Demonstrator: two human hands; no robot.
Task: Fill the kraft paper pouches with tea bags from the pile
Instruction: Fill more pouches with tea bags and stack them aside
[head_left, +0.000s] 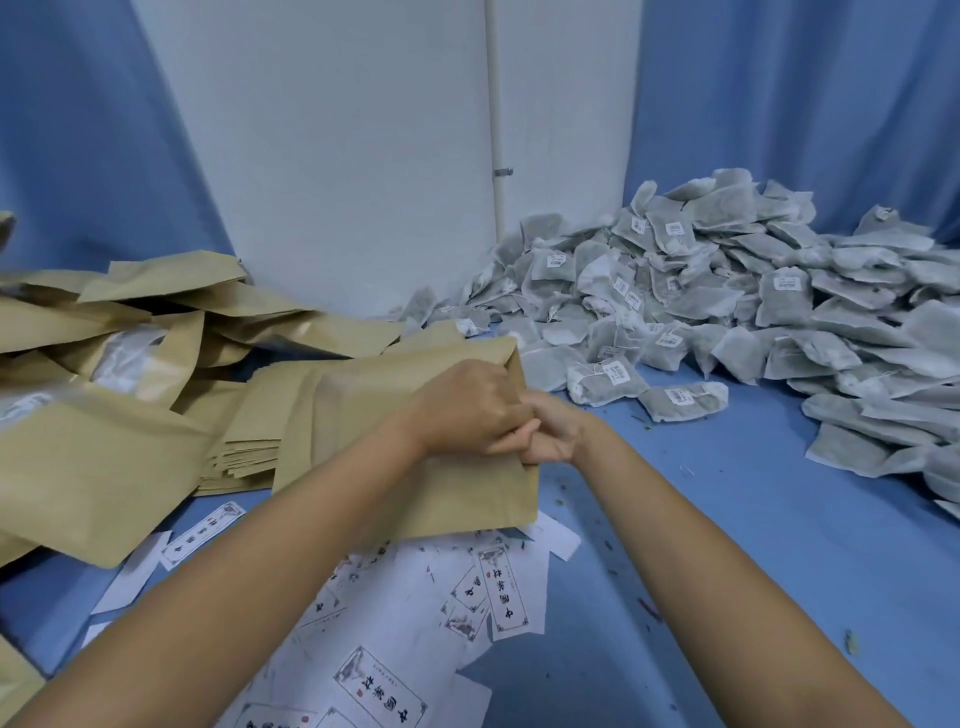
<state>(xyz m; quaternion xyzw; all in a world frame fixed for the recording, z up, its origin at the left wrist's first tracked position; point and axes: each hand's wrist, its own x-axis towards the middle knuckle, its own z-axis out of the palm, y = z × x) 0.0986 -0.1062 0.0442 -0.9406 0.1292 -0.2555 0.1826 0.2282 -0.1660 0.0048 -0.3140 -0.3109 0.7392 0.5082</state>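
The left hand (467, 410) and the right hand (553, 439) both grip the right edge of the pouch (363, 410), and the pile (727, 291) lies far right, nearer the right hand.

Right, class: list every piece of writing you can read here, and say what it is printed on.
"中国茶", fourth character unclear: paper labels, upside down to the camera.
White tags on the tea bags: too small to read.
Kraft pouches: no print visible.
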